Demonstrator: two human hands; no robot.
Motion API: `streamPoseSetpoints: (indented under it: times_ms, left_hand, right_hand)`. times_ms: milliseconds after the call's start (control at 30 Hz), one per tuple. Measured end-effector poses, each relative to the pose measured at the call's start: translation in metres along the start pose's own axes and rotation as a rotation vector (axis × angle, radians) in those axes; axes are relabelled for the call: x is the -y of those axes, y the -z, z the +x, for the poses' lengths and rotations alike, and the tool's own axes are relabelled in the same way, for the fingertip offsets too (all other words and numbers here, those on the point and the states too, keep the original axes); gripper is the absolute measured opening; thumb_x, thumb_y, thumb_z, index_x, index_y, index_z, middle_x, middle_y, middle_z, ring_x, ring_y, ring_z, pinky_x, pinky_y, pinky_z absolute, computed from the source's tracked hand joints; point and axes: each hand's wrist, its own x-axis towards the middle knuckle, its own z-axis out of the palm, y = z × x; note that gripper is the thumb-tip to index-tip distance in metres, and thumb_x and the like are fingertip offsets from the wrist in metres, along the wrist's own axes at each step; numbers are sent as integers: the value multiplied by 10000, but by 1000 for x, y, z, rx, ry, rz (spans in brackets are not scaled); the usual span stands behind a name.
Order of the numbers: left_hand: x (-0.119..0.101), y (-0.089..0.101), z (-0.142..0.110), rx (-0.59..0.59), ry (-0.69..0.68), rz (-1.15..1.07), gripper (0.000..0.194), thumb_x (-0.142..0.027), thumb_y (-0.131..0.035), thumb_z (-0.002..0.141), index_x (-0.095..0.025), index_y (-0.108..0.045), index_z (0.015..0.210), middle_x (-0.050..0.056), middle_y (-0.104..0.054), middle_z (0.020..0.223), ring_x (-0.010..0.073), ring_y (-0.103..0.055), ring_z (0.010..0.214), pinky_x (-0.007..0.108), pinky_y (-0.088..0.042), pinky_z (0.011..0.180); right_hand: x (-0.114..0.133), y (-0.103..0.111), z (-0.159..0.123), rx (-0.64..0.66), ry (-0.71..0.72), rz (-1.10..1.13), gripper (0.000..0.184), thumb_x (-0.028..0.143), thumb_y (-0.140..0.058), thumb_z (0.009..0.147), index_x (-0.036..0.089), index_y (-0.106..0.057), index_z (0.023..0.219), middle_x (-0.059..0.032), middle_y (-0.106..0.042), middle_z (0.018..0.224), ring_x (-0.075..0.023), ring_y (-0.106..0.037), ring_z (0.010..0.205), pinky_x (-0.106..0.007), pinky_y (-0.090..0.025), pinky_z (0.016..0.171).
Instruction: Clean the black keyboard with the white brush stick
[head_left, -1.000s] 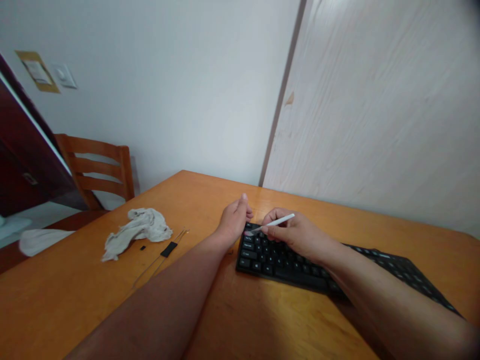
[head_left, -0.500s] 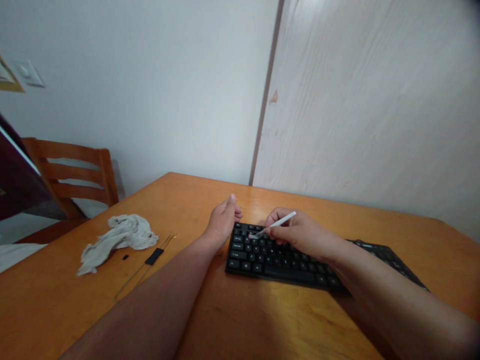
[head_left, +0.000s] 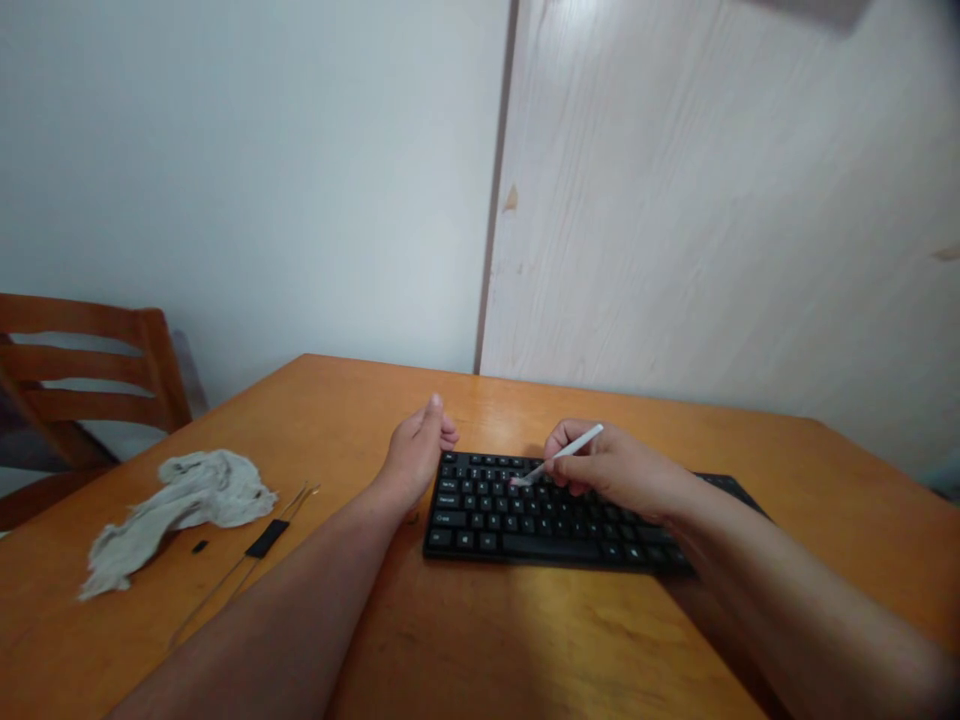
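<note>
A black keyboard [head_left: 555, 547] lies on the wooden table in front of me. My right hand [head_left: 600, 462] is over its middle, closed in a pinch round a slim white brush [head_left: 577, 441]. The brush slants down to the left, its pinkish tip on the upper letter keys. At the keyboard's rear left corner rests my left hand [head_left: 421, 445], fingers curled in against the corner and thumb pointing up. My right hand and forearm hide part of the keys on the right side.
Left of my left forearm lie a crumpled whitish cloth [head_left: 199, 495], a small black piece [head_left: 199, 546] and a wire tool with a black middle [head_left: 267, 539]. A wooden chair [head_left: 90, 370] stands beyond the table's left edge. The wall [head_left: 337, 200] rises behind the table [head_left: 360, 390].
The brush tip has moved right along the keys with my right hand. My left hand stays at the keyboard corner. The whole view has turned slightly right.
</note>
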Motion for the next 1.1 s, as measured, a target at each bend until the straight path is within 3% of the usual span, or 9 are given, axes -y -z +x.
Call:
streamPoseSetpoints:
  times_ms: [367,1100]
  left_hand:
    - [-1,2,1,0,-1,44,649,-777,-401,836,-175,-606,706,64,-667,686,188,-603,621,312,-474,644]
    - [-4,5,1,0,15,84,655,-781,-404,831,-170,-616,721,71,-678,710,202,-619,654,320,-485,649]
  right_hand:
    - [0,22,-13,-40,-47,-39,72,187,-626,712,176,-574,759,24,-566,636,-97,-487,558,-211,-367,496]
    - [-5,64,-21,18,-82,-164,91,196,-588,708,202,-555,793,46,-536,612,-105,-466,537,-221,-337,486]
